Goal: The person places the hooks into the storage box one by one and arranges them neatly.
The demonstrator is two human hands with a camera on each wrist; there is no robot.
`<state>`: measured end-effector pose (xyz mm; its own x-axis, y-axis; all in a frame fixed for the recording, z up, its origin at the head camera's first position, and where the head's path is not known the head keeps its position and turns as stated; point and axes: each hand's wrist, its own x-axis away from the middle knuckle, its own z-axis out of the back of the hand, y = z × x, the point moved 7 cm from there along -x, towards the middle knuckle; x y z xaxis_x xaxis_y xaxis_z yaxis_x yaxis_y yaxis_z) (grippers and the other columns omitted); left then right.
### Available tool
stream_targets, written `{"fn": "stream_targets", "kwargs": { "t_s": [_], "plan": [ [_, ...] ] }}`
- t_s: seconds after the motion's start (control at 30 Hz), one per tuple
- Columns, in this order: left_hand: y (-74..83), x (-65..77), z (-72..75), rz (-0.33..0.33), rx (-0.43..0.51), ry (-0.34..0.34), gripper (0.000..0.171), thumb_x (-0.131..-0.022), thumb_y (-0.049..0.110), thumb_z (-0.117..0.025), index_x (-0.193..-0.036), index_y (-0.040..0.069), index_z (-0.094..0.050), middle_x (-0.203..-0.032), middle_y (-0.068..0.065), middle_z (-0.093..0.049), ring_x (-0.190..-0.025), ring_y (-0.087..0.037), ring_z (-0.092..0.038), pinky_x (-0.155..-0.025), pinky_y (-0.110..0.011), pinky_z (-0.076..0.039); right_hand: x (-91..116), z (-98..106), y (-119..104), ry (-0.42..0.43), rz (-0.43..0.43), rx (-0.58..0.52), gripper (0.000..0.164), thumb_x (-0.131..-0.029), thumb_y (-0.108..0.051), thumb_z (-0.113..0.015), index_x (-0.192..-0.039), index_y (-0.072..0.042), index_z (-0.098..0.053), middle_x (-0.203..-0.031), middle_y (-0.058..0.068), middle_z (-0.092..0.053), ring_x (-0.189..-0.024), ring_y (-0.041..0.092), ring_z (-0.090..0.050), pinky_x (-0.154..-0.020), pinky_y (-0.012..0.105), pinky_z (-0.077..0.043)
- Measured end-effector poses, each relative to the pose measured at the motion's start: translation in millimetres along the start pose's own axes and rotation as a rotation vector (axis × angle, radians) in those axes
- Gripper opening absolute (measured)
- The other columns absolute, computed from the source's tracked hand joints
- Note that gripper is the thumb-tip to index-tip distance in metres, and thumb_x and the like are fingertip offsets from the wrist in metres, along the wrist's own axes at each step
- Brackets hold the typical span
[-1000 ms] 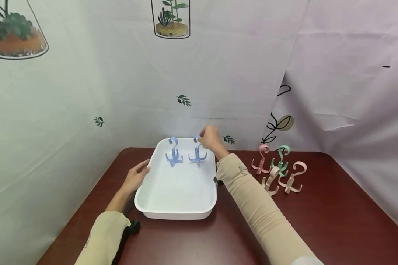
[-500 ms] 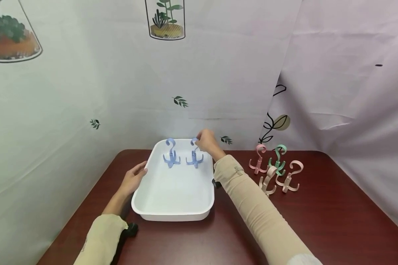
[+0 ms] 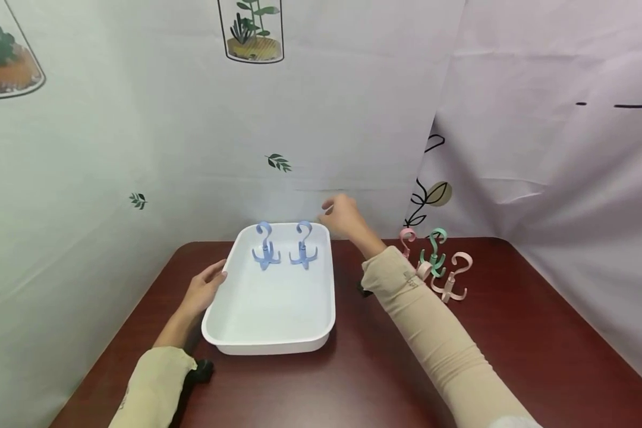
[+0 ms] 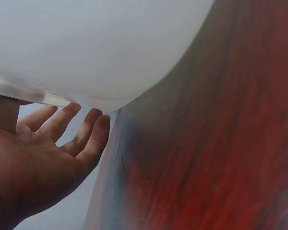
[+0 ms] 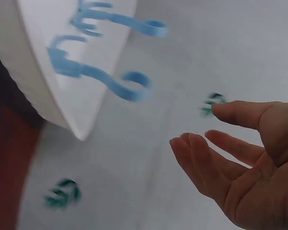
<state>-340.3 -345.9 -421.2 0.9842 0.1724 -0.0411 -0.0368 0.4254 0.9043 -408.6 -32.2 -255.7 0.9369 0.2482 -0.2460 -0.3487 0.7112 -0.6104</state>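
Note:
A white tray (image 3: 270, 312) lies on the table in the head view. Two blue multi-prong swivel hooks, a left hook (image 3: 266, 252) and a right hook (image 3: 303, 252), stand side by side at its far end. My left hand (image 3: 203, 289) rests against the tray's left side; in the left wrist view its fingers (image 4: 93, 132) are loosely bent, tips at the rim. Just beyond the tray's far right corner hovers my right hand (image 3: 345, 215), holding nothing. The right wrist view shows its thumb and fingers apart, away from the nearer blue hook (image 5: 113, 86).
On the table's right side stand a pink hook (image 3: 406, 238), a green hook (image 3: 435, 252) and a beige hook (image 3: 452, 279). Another beige hook (image 3: 424, 271) is mostly hidden by my right sleeve. A printed cloth (image 3: 353, 119) hangs behind the dark red table (image 3: 513, 333).
My right hand has let go of the right blue hook and moved up and right, off the tray. That hook stays upright. The left hand keeps its place; the whole view shifts slightly.

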Motion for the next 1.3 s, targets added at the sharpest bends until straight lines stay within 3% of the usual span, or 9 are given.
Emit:
{"fn": "stream_targets", "kwargs": {
  "t_s": [0.27, 0.37, 0.5, 0.6, 0.8, 0.97, 1.1, 1.3],
  "plan": [
    [2.9, 1.8, 0.7, 0.002, -0.025, -0.017, 0.053, -0.098, 0.033, -0.041, -0.145, 0.011, -0.03, -0.141, -0.021, -0.038, -0.116, -0.037, -0.049, -0.083, -0.041, -0.05, 52.2, 62.7, -4.2, 0.018, 0.073, -0.025, 0.034, -0.083, -0.025, -0.067, -0.111, -0.008, -0.064, -0.101, 0.011, -0.068, -0.091, 0.024, -0.064, -0.074, 0.035, -0.052],
    [4.4, 2.4, -0.7, -0.008, -0.023, -0.023, 0.053, -0.098, 0.034, -0.04, -0.145, 0.011, -0.03, -0.141, -0.021, -0.038, -0.117, -0.037, -0.049, -0.083, -0.04, -0.05, 74.5, 81.1, 14.0, -0.014, 0.071, -0.016, 0.036, -0.084, -0.03, -0.066, -0.114, -0.009, -0.062, -0.106, 0.01, -0.066, -0.093, 0.024, -0.064, -0.072, 0.035, -0.053],
    [5.2, 1.2, -2.9, -0.008, -0.021, -0.026, 0.054, -0.098, 0.036, -0.041, -0.145, 0.011, -0.03, -0.14, -0.021, -0.039, -0.116, -0.037, -0.049, -0.083, -0.039, -0.05, 100.5, 101.4, 52.1, -0.067, 0.057, 0.092, 0.038, -0.086, -0.031, -0.064, -0.117, -0.009, -0.062, -0.108, 0.011, -0.066, -0.096, 0.027, -0.063, -0.073, 0.037, -0.053],
    [4.5, 0.7, -3.2, -0.001, -0.023, -0.025, 0.054, -0.098, 0.035, -0.041, -0.145, 0.011, -0.03, -0.14, -0.021, -0.039, -0.116, -0.037, -0.05, -0.082, -0.038, -0.05, 116.1, 111.1, 80.3, -0.092, 0.037, 0.168, 0.036, -0.086, -0.028, -0.065, -0.116, -0.008, -0.063, -0.106, 0.012, -0.066, -0.09, 0.026, -0.063, -0.069, 0.037, -0.051],
    [3.4, 1.4, -1.6, 0.0, -0.023, -0.024, 0.053, -0.098, 0.034, -0.041, -0.144, 0.011, -0.03, -0.14, -0.022, -0.039, -0.114, -0.037, -0.051, -0.077, -0.035, -0.052, 133.7, 113.1, 114.1, -0.126, 0.016, 0.196, 0.035, -0.084, -0.019, -0.066, -0.115, -0.003, -0.062, -0.102, 0.014, -0.067, -0.084, 0.022, -0.062, -0.065, 0.034, -0.048],
    [2.0, 1.9, -0.3, 0.008, -0.013, -0.02, 0.053, -0.098, 0.033, -0.04, -0.145, 0.012, -0.03, -0.141, -0.022, -0.038, -0.115, -0.038, -0.05, -0.077, -0.035, -0.052, 134.0, 103.2, 128.5, -0.161, 0.014, 0.183, 0.035, -0.082, -0.015, -0.068, -0.114, -0.002, -0.063, -0.105, 0.014, -0.065, -0.085, 0.022, -0.062, -0.066, 0.034, -0.049],
    [1.7, 1.7, -1.6, 0.01, -0.005, -0.028, 0.052, -0.098, 0.033, -0.04, -0.145, 0.013, -0.03, -0.141, -0.021, -0.038, -0.115, -0.037, -0.05, -0.078, -0.035, -0.052, 132.4, 99.0, 137.9, -0.162, -0.002, 0.161, 0.032, -0.081, -0.011, -0.07, -0.111, -0.001, -0.065, -0.108, 0.015, -0.064, -0.075, 0.015, -0.061, -0.062, 0.031, -0.048],
    [2.7, 1.0, -0.6, 0.007, -0.02, -0.019, 0.053, -0.098, 0.035, -0.04, -0.145, 0.013, -0.03, -0.141, -0.021, -0.038, -0.115, -0.037, -0.05, -0.078, -0.035, -0.052, 127.3, 96.1, 143.0, -0.136, 0.054, 0.133, 0.024, -0.078, -0.014, -0.074, -0.1, -0.006, -0.07, -0.09, 0.006, -0.067, -0.066, 0.014, -0.055, -0.057, 0.03, -0.045]
  ]
}}
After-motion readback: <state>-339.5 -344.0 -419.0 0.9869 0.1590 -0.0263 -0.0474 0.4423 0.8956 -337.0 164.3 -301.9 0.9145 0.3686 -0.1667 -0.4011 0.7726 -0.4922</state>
